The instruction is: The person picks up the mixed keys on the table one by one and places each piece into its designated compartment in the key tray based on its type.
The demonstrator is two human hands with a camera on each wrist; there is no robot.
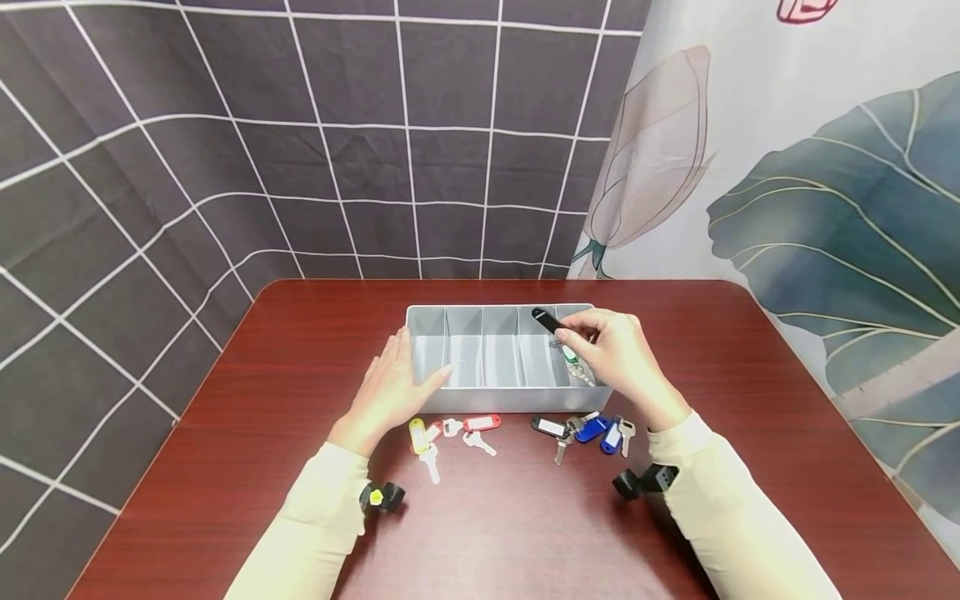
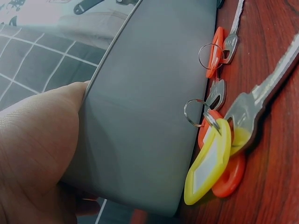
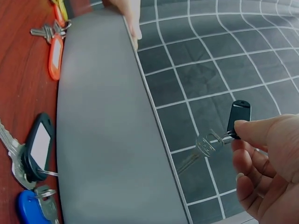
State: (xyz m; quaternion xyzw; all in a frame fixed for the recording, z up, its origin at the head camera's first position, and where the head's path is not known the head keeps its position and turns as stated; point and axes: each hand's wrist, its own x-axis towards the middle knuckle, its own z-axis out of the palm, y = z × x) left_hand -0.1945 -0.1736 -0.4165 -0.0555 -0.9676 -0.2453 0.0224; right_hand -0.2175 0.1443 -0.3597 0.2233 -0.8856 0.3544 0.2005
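My right hand pinches a black key tag between thumb and fingers, above the right part of a grey compartment tray. A key hangs from this tag on its ring. In the tray's rightmost compartment lies a green key tag with a key, partly hidden by that hand. My left hand rests against the tray's left end, fingers straight along the outside and thumb over the front rim. Before the tray's left part, a yellow key tag and red key tags lie with their keys.
In front of the tray's right part, a black key tag and blue key tags lie with keys on the reddish-brown table. Behind the table hangs a dark grid-patterned cloth, with a leaf-patterned cloth at the right.
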